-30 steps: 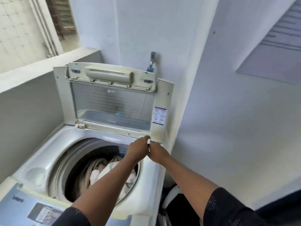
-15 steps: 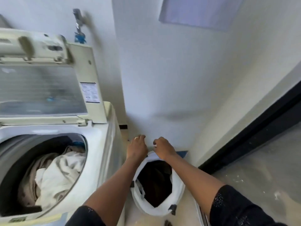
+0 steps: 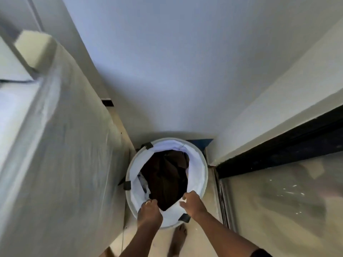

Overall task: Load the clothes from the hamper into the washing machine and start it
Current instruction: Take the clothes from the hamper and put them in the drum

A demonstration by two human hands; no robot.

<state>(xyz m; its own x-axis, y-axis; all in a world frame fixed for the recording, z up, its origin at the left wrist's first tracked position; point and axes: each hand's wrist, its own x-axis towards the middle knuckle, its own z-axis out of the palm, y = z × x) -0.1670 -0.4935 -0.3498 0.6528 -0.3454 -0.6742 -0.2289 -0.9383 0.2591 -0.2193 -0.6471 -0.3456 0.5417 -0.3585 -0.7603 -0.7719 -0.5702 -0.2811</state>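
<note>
Your hands are both down at the near rim of the hamper (image 3: pixel 201 165). Your left hand (image 3: pixel 150 213) is curled at the near-left edge, its fingertips (image 3: pixel 150 202) pinching the bottom corner of the dark brown garment (image 3: pixel 165 178); a ring shows on one finger. Your right hand (image 3: pixel 193 203) is closed on the white lining (image 3: pixel 171 216) at the near-right edge, with a small fold of white cloth caught between thumb and fingers.

You are looking almost straight down into the hamper. It is round and pale, lined in white, with dark tabs (image 3: pixel 147 145) spaced around its rim. The brown garment fills most of the opening, and a scrap of white and blue cloth (image 3: pixel 144 186) peeks out at its left side.

You have the hamper standing on the floor (image 3: pixel 202 238) in a corner, just beside the washing machine (image 3: pixel 61 164), whose pale, plastic-wrapped side fills the left of the view. Behind the hamper rises a white wall (image 3: pixel 167 62), with something blue (image 3: pixel 201 142) wedged at its foot. To the right runs a black door frame (image 3: pixel 278 151) with glass (image 3: pixel 278 201) below it. Your bare foot (image 3: pixel 178 240) shows on the floor just under the hamper's near rim.
</note>
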